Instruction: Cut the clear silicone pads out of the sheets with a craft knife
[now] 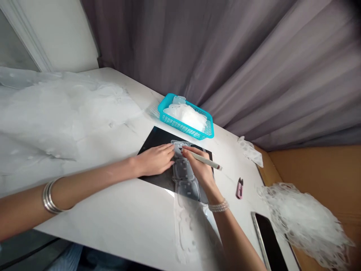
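A black mat (152,145) lies on the white table. Across it runs a strip of sheer white fabric (184,169) with outlined shapes, trailing over the near side of the table. My left hand (158,160) rests flat on the mat, fingers stretched out and their tips at the strip's left edge. In my right hand (199,165) is a slim, white, pen-like tool (205,159). Its back end sticks out to the right, while the tip by the strip's far end is too small to make out.
Beyond the mat stands a turquoise basket (183,130) of white pieces. Sheer white fabric (70,113) spreads over the left. On the right are pink thread snips (239,189), a phone (269,241), a white fabric scrap (250,151) and a heap of white offcuts (307,222).
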Tool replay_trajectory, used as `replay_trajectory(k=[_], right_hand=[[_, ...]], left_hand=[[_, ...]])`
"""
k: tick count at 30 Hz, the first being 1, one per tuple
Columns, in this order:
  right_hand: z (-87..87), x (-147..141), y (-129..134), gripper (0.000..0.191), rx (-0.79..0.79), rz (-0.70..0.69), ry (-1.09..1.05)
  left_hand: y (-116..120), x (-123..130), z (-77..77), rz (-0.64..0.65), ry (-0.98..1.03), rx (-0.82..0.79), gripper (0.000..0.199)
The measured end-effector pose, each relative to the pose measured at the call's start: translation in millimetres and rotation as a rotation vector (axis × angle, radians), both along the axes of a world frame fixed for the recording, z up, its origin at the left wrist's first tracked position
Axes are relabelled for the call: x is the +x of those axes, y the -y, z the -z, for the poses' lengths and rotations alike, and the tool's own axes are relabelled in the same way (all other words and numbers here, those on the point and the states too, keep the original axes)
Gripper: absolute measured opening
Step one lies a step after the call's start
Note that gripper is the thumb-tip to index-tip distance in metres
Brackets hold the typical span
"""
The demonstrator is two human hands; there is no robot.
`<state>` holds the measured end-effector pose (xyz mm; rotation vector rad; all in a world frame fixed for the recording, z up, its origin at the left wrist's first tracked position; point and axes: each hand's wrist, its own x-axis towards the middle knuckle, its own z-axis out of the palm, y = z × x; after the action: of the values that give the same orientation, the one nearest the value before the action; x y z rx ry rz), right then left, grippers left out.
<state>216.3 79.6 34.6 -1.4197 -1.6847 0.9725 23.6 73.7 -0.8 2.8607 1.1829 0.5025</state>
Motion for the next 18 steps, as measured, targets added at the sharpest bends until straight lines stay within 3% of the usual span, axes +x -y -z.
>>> replay_trajectory(k=[5,14,18], right_hand=[[7.6,-19,-3,0.035,0.085,-0.030,0.234],[3.7,-40,-2,0.029,0.236,0.006,0.400],[1.8,-41,-1,0.030,0.234,-0.008,0.437]], left_hand=[[-16,-26,18.3,0.080,-0.044,-0.024,0.048],[-10,-25,10.6,0.087,-0.035,0.001,0.043],[-11,-27,8.2,0.075,-0.031,-0.021,0.041]])
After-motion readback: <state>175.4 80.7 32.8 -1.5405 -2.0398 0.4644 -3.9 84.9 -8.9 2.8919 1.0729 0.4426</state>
